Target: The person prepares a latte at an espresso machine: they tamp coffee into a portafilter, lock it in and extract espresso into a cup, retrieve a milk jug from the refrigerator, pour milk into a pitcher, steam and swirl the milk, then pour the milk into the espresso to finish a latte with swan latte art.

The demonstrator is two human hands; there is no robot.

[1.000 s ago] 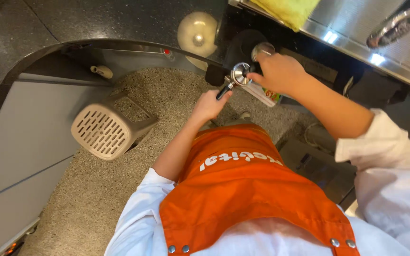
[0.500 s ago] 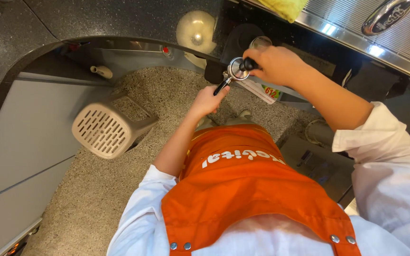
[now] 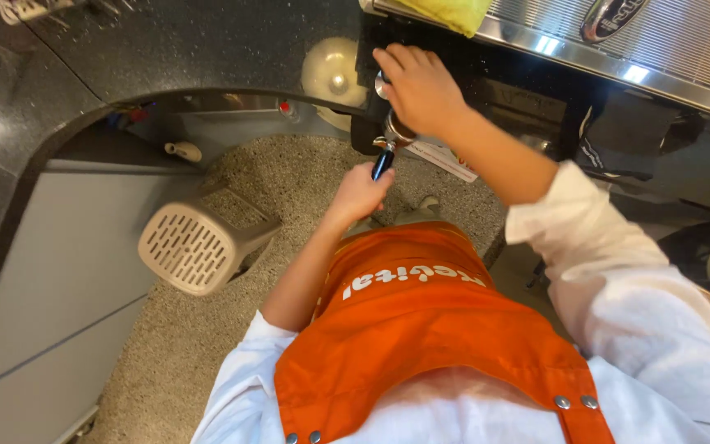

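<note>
My left hand [image 3: 361,194] grips the black handle of a portafilter [image 3: 384,161], held level in front of my orange apron [image 3: 421,329]. The portafilter's metal head is mostly hidden under my right hand [image 3: 421,89], which lies on top of it with the fingers curled over a round metal tool [image 3: 380,83]. Only an edge of that tool shows. Both hands are at the black front edge of the espresso machine [image 3: 618,49].
A beige perforated bin [image 3: 199,242] lies tipped on the speckled floor to my left. A dark curved counter [image 3: 84,57] wraps the upper left, above a grey cabinet [image 3: 43,271]. A yellow cloth [image 3: 445,12] rests on the machine, beside a cream round object [image 3: 332,70].
My right hand has come down over the portafilter's head, which was uncovered before. The left hand keeps its hold on the handle. The view has shifted slightly.
</note>
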